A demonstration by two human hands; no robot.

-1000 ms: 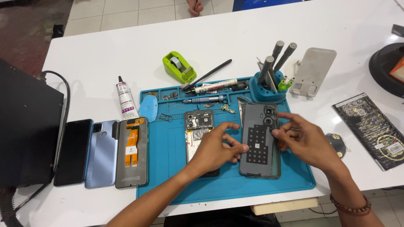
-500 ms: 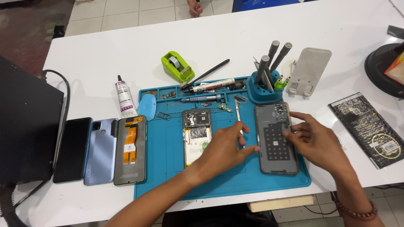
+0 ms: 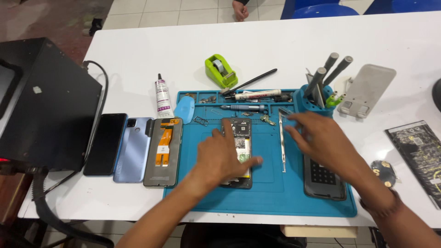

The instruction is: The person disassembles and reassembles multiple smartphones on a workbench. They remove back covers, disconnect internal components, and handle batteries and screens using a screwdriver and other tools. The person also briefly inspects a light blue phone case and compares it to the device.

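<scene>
My left hand [image 3: 224, 155] lies flat, fingers spread, on an opened phone body [image 3: 239, 129] with bare circuitry, in the middle of the blue work mat [image 3: 271, 197]. My right hand [image 3: 324, 138] hovers with open fingers over the mat's right half, above the top of a dark phone back cover [image 3: 325, 180] that lies flat there. Metal tweezers [image 3: 281, 142] rest between the two phones, just left of my right hand. Neither hand holds anything.
Left of the mat lie a black phone [image 3: 104, 143], a blue phone [image 3: 134, 148] and an open phone frame with an orange flex [image 3: 164, 150]. A glue tube [image 3: 161, 97], green tape dispenser [image 3: 220, 70], tool holder [image 3: 317, 94], white stand [image 3: 367, 89] and black box [image 3: 46, 101] surround it.
Both hands let go of the dark back cover, which now lies on the mat's right side. My left hand moved left onto the opened phone; my right hand lifted toward the tweezers.
</scene>
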